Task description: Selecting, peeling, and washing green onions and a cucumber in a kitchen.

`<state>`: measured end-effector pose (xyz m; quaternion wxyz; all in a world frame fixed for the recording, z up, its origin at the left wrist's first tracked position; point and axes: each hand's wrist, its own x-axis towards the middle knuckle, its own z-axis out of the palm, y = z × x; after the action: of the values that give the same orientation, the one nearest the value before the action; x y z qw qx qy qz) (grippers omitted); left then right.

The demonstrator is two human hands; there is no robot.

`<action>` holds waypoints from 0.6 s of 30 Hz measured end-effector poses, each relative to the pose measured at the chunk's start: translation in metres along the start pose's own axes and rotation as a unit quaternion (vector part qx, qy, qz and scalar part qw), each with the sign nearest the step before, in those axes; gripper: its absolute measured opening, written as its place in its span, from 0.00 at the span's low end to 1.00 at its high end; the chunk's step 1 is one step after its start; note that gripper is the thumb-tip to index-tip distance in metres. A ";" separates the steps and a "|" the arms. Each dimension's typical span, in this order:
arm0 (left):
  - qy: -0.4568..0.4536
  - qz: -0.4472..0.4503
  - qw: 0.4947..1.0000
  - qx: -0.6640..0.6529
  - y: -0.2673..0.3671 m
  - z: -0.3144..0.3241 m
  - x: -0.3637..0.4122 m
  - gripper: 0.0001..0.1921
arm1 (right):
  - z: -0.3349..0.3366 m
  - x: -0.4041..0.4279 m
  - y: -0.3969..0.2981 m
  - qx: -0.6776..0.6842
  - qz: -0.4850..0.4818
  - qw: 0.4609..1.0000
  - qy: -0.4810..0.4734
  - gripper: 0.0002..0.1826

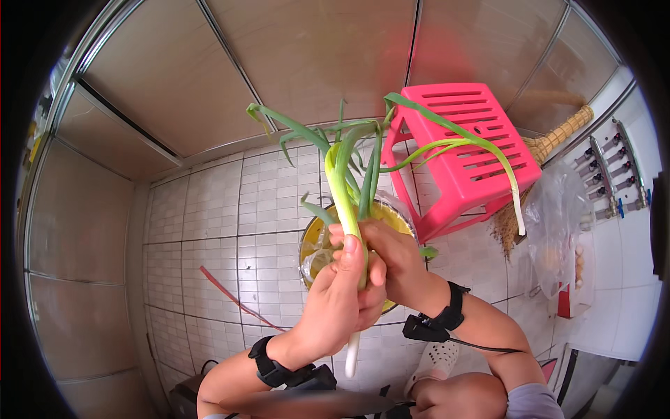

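Observation:
My left hand (pixel 335 301) is wrapped around a scallion (pixel 341 196), its thumb lying along the stalk. The white root end points down below this hand, while the green leaves fan out above and droop at their tips. Right beside it, my right hand (pixel 400 254) grips the same scallion at its upper stalk, with fingertips showing on the far side. Some of its fingers are hidden. Under both hands stands a round yellow bin (pixel 392 219) with clear plastic in it. A second scallion (pixel 492 146) lies across the pink plastic stool (pixel 450 180), its white end hanging over the edge.
A straw broom (pixel 562 131) leans behind the stool. To the right are a clear plastic bag (pixel 555 225), a box of eggs (pixel 578 267) and pipe manifolds with valves (pixel 610 167). A reddish strip (pixel 230 293) lies on the tiled floor (pixel 209 209). Cabinet panels (pixel 324 57) stand ahead.

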<state>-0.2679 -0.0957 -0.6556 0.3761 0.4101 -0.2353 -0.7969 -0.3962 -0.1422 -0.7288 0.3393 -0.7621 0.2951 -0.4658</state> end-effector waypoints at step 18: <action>0.096 0.000 0.985 0.141 0.005 -0.009 -0.001 0.26 | 0.001 0.015 0.024 -0.202 -0.155 0.967 -0.033 0.10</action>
<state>-0.2580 -0.0984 -0.6572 0.3350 0.5335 -0.3081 -0.7129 -0.3922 -0.1678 -0.7407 0.1118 -0.8662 0.2496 -0.4182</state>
